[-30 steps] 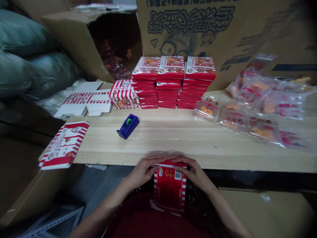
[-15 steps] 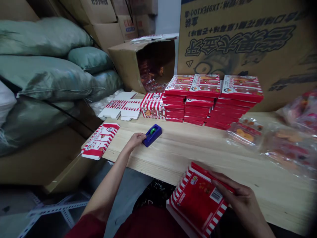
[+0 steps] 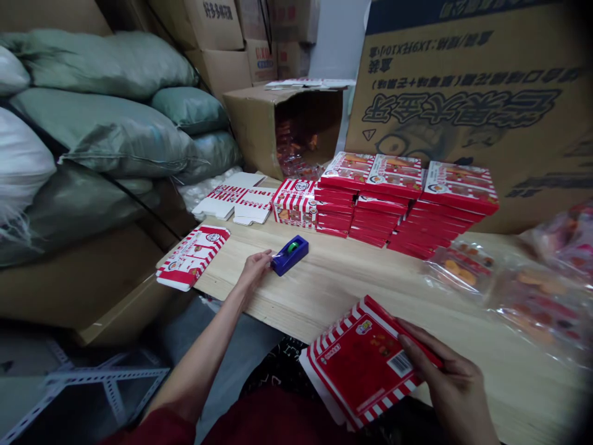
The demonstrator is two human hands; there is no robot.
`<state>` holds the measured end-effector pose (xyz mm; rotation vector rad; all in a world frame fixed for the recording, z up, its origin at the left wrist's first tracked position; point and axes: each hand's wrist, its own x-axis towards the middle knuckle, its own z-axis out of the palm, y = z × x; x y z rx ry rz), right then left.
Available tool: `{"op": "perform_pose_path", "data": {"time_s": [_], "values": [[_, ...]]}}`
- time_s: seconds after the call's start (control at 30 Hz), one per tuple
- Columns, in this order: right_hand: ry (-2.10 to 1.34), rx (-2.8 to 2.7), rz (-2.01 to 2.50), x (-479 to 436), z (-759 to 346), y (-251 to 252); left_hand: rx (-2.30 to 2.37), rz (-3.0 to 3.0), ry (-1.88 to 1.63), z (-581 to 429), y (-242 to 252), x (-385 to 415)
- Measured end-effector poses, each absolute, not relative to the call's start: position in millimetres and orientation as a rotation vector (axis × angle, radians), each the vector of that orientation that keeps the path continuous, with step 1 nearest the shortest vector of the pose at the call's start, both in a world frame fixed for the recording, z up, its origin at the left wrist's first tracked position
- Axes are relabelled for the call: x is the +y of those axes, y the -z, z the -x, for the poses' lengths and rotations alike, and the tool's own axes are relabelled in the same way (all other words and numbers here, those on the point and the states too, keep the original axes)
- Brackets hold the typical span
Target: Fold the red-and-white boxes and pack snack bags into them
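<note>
Red-and-white printed carton [image 3: 364, 361] is clamped along one side by the right hand [image 3: 445, 377], over the near edge of the table [image 3: 343, 290]. Left hand [image 3: 254, 272] rests on the table, fingertips at the tape end of a blue tape dispenser [image 3: 290, 255]; whether they pinch the tape cannot be confirmed.

Passable strip of pine tabletop [image 3: 352, 290] runs L-to-R btwn near edge & far box stacks [image 3: 398, 207], w/ blue tape dispenser [image 3: 290, 255] just right of L hand [image 3: 254, 272] & plastic-wrapped packs [image 3: 463, 269] obstructing far right.
</note>
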<state>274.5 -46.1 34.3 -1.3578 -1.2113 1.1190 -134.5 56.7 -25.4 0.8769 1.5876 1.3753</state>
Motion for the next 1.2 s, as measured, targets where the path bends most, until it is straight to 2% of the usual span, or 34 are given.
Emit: {"op": "perform_pose_path", "data": {"time_s": [0.13,0.27,0.4,0.53,0.6,0.7,0.83,0.97,1.1,1.2], "values": [[-1.108,-1.106,1.405,-37.7,-270.6,-33.2,1.664,-0.925,-1.442,137.4,40.3,36.6],[-0.760,-1.101,1.323,-32.6,-255.7,-53.2,1.763,-0.955,-1.539,129.1,32.5,22.5],[-0.418,-1.373,1.186,-28.9,-237.4,-68.7,1.624,-1.025,-1.614,71.2,-19.4,2.3],[-0.155,-1.687,1.019,-24.9,-225.5,-65.6,1.187,-1.064,-1.553,-19.4,-85.7,-29.1],[-0.063,-1.752,0.938,-24.9,-222.3,-61.4,0.994,-0.994,-1.478,-53.6,-101.7,-36.5],[-0.016,-1.767,0.929,-27.1,-222.1,-56.6,0.892,-0.881,-1.415,-77.7,-99.6,-33.8],[-0.042,-1.829,0.923,-30.5,-229.0,-56.9,0.908,-0.840,-1.319,-80.5,-84.3,-24.7],[-0.267,-1.756,0.942,-35.4,-233.2,-69.5,1.139,-1.104,-1.287,-73.1,-80.5,-15.7],[-0.582,-1.366,1.052,-36.9,-240.8,-82.0,1.492,-1.627,-1.301,-52.6,-75.6,-0.2],[-0.797,-0.951,1.154,-31.6,-256.2,-68.1,1.388,-1.860,-1.168,-34.6,-66.9,9.7]]}}
